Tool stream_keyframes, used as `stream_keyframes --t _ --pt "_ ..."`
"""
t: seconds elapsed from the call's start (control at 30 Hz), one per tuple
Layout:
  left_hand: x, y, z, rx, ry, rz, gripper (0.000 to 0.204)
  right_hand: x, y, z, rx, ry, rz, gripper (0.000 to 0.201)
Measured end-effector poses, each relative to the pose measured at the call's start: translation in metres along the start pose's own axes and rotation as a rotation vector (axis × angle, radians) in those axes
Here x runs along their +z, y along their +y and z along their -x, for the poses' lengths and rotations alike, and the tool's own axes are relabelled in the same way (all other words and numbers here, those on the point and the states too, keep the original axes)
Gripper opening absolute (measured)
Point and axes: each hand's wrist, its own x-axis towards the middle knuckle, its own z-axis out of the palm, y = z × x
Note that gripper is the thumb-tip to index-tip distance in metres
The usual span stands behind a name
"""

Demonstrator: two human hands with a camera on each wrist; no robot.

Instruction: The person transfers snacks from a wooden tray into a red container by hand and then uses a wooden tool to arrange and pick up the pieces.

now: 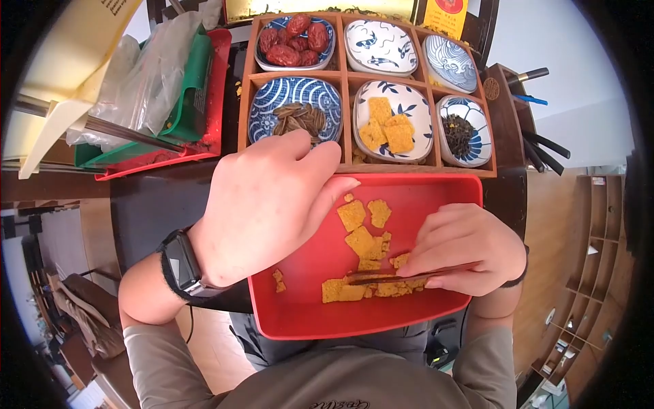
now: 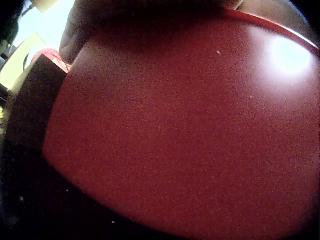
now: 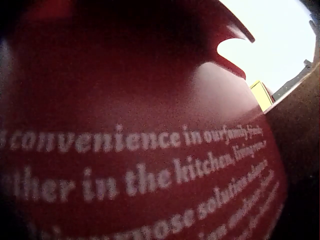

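Observation:
A red plastic bin [image 1: 364, 319] sits in front of the person's body, with broken yellow crackers [image 1: 351, 215] scattered over its floor. My left hand [image 1: 262, 194] grips the bin's far left rim, thumb on the inner side; its other fingertips are hidden in the head view. The left wrist view shows the bin's outer wall [image 2: 180, 130] below that hand. Over the near right part of the bin, my right hand [image 1: 456, 249] holds a slim dark wooden utensil [image 1: 371, 279], like tongs or chopsticks. Its tip overlaps the cracker pieces. White lettering [image 3: 145, 180] covers the wall in the right wrist view.
Beyond the bin, a wooden divided tray [image 1: 345, 82] holds patterned bowls of red dates [image 1: 296, 42], sunflower seeds [image 1: 300, 120], crackers [image 1: 388, 126] and dark tea leaves [image 1: 458, 136]. Green and red baskets [image 1: 184, 109] with plastic bags stand left. Pens [image 1: 531, 75] stand in a wooden holder at right.

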Motion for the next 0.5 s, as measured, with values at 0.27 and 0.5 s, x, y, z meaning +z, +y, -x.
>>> stream_keyframes --t 0.27,0.5 --pt "0.0004 -0.0005 0.0002 0.006 0.005 -0.011 0.031 -0.0003 0.0024 0.0043 0.028 0.006 -0.071 0.023" --pt "0.0011 -0.0007 0.0005 0.006 0.000 -0.013 0.031 0.0001 0.0041 0.0011 -0.037 0.033 -0.103 0.018"
